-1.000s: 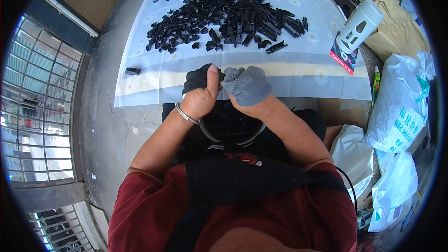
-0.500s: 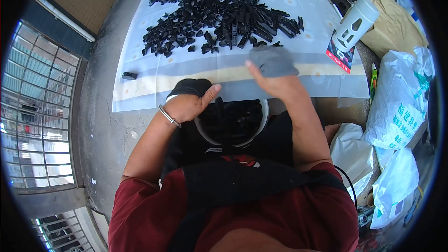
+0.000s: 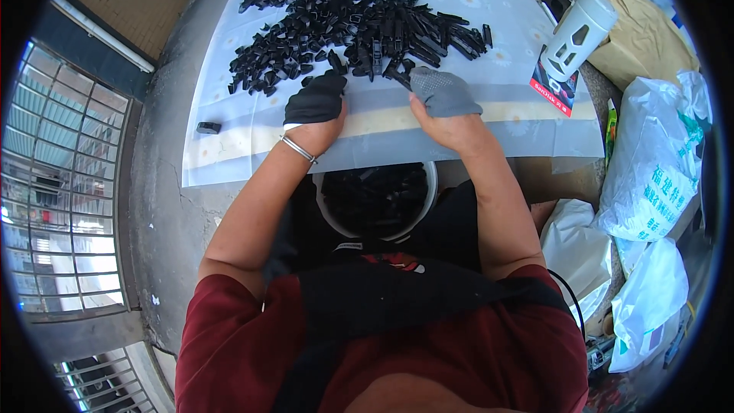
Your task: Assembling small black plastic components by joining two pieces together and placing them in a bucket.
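Nearest, at the lap, a pale-rimmed bucket with black pieces inside. Beyond, the sheet-covered bench, with a lone black part toward the left. Farther in, left hand in a black glove, fingers curled downward, any hold hidden; right hand in a grey glove, fingers bent, at the end of a long black piece, cannot tell whether gripped. Just past the hands, spread across the bench, the pile of black parts, mostly short ones leftward, long ones rightward.
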{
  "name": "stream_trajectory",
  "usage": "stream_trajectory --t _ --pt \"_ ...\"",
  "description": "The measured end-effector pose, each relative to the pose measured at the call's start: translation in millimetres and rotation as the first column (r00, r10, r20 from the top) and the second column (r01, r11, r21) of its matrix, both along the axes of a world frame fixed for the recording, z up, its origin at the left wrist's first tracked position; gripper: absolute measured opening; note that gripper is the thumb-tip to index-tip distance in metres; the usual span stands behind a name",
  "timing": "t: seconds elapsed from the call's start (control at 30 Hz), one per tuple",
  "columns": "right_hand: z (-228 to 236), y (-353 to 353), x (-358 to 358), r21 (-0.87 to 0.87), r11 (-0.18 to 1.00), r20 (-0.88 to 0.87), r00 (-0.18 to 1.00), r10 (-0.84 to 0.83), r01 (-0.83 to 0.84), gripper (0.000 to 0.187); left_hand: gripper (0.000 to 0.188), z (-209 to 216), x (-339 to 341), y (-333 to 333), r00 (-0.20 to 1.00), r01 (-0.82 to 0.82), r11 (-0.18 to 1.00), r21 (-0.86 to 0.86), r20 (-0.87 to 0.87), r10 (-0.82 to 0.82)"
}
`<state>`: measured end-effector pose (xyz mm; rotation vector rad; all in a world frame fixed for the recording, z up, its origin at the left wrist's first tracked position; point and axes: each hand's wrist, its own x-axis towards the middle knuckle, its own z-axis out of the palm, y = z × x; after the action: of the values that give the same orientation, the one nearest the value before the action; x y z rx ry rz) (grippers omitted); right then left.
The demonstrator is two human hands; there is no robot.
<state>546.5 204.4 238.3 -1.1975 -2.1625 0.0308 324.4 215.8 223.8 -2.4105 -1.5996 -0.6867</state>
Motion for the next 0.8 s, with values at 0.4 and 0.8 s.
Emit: stream_trajectory --t 0.4,0.8 --pt "13 -46 -44 -0.310 0.766 -0.272 0.824 0.496 -0.564 0.032 0.039 67 -12 -65 0.852 0.486 0.655 -0.579 0.481 -0.207" --pt "1 -50 -69 0.100 0.956 -0.192 0.938 0.290 -0.276 0.021 0.036 1 -3 -80 0.316 0.399 0.814 -0.422 0.897 0.310"
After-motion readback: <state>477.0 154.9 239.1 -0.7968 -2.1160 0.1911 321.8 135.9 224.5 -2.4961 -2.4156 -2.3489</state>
